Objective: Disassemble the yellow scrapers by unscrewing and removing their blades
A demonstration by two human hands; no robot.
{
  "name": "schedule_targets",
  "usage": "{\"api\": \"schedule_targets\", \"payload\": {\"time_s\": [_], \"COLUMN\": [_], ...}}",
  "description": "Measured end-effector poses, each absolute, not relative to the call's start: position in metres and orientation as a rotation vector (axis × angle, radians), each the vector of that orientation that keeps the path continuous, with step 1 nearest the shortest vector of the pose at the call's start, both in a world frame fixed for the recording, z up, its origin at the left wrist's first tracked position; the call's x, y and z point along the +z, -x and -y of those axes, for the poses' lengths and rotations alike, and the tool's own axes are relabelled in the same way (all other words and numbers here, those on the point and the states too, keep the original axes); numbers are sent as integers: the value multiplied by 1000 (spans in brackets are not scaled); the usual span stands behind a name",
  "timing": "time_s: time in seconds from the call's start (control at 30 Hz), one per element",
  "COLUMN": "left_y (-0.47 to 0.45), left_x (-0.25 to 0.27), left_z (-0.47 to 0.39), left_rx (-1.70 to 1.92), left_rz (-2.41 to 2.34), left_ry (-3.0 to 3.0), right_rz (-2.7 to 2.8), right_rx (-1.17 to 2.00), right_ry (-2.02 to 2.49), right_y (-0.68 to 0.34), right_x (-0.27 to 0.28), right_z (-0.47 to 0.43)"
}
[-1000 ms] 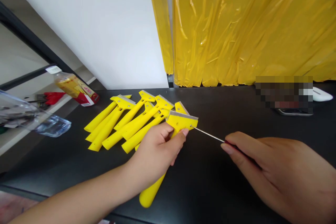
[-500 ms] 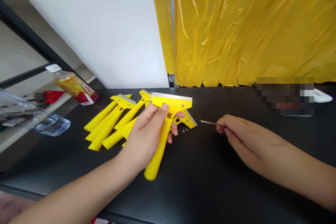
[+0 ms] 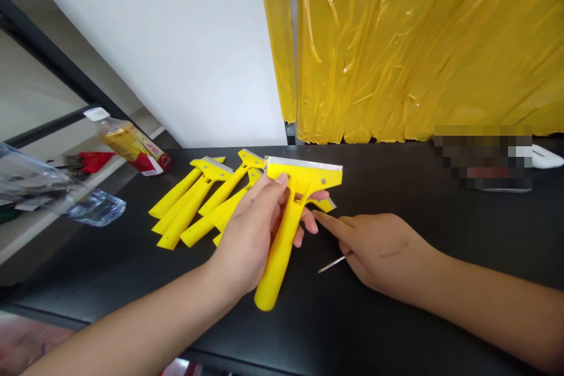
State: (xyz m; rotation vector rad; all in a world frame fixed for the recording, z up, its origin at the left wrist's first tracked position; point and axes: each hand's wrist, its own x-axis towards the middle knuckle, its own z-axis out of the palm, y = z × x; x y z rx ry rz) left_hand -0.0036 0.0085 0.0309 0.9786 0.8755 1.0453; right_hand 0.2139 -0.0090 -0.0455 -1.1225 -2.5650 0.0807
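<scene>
My left hand [image 3: 253,217] is closed around a yellow scraper [image 3: 286,235], its thumb pressed on the head near the left end. The scraper's head, with a pale metal blade edge, faces away from me, and one screw shows on its right side. My right hand [image 3: 379,247] keeps a thin metal rod [image 3: 331,264] tucked under its fingers, the tip pointing left. Its index finger reaches to the tabletop just beside my left fingertips. Whether that fingertip touches anything is hidden. Behind the held scraper lies another scraper [image 3: 325,204], mostly covered.
Several yellow scrapers [image 3: 183,211] lie in a loose pile on the black table [image 3: 396,329]. A drink bottle [image 3: 132,144] and a clear plastic container [image 3: 103,208] are at the left. A white object [image 3: 546,157] lies far right, below yellow plastic sheeting [image 3: 396,47].
My right hand has moved left and its index finger now reaches to where a small screw and nut lay in view. The rod has swung downward. My left hand with the scraper has shifted slightly right.
</scene>
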Motion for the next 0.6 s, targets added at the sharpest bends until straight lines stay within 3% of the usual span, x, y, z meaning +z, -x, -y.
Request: {"api": "schedule_targets", "payload": {"time_s": [0.3, 0.6], "left_y": [3, 3], "left_x": [33, 31], "left_z": [-5, -3], "left_rx": [1013, 942], "left_rz": [-861, -753], "left_ry": [-990, -916], "right_rz": [2534, 1922], "right_rx": [250, 1082], "right_ry": [1093, 1216], "right_y": [-218, -225], "right_x": [-47, -27], "right_z": [7, -1]}}
